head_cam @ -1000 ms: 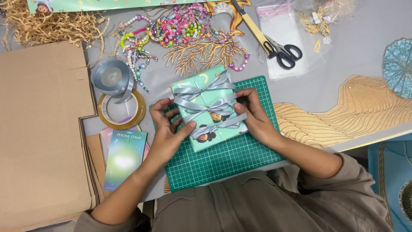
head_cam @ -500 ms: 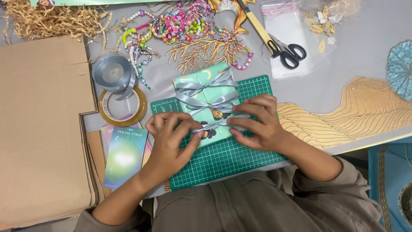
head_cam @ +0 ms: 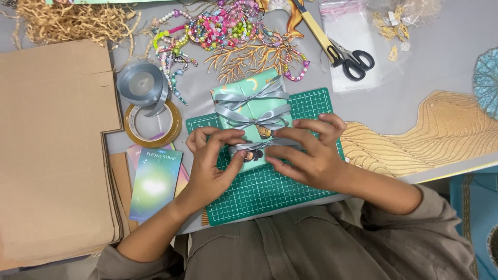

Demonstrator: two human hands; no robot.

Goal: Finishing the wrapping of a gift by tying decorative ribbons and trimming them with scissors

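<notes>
A mint-green wrapped gift box [head_cam: 248,101] with a grey satin ribbon bow [head_cam: 252,115] lies on a green cutting mat [head_cam: 270,192]. My left hand [head_cam: 212,161] pinches the loose ribbon tail [head_cam: 244,147] at the box's near edge. My right hand [head_cam: 306,153] rests over the near right corner of the box, thumb and forefinger on the same ribbon tail, the other fingers spread.
A flat cardboard box [head_cam: 52,150] fills the left side. A grey ribbon spool [head_cam: 140,83], a tape roll [head_cam: 152,124] and printed cards [head_cam: 154,179] lie beside the mat. Bead strands [head_cam: 218,28], scissors [head_cam: 347,57], a yellow cutter [head_cam: 314,26] and clear bags [head_cam: 358,46] lie beyond.
Both hands have slid from the box's sides toward its near edge and now pinch the lower ribbon tail. The box sits slightly farther up the mat.
</notes>
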